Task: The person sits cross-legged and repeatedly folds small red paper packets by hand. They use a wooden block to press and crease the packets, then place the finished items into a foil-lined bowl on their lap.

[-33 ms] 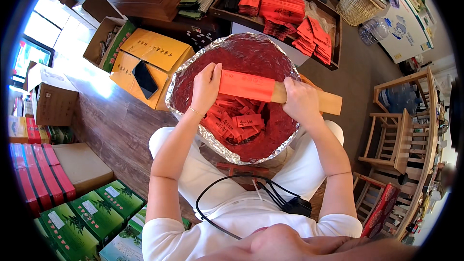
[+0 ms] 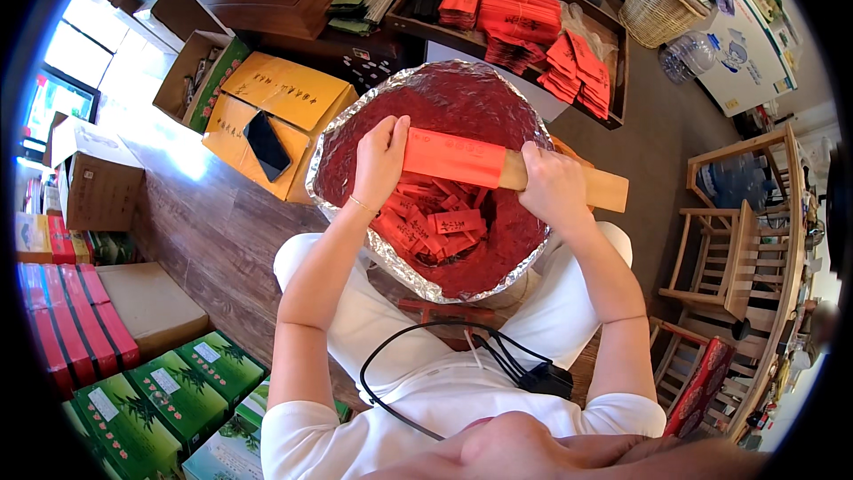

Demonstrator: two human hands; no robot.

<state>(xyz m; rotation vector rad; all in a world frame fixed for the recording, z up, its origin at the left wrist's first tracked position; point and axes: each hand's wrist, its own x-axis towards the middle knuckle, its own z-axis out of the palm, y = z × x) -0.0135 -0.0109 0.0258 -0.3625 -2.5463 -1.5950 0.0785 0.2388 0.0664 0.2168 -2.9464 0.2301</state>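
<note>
My left hand (image 2: 380,160) is closed on the left end of a red paper packet (image 2: 453,156) with dark writing. My right hand (image 2: 544,180) wraps round a flat tan wooden strip (image 2: 608,190), whose left part meets the packet's right end; whether it runs inside the packet I cannot tell. Both hands are above a large round basin (image 2: 355,240), red inside with a crumpled silver foil rim. Many small red packets (image 2: 458,220) lie loosely heaped in the basin, which stands between my knees.
Beyond the basin a dark wooden tray (image 2: 613,31) holds stacks of red packets (image 2: 520,13). A phone (image 2: 266,146) lies on a yellow carton (image 2: 284,89) at the left. Green boxes (image 2: 178,391) stand near left, wooden racks (image 2: 724,258) at right. A black cable (image 2: 378,351) crosses my lap.
</note>
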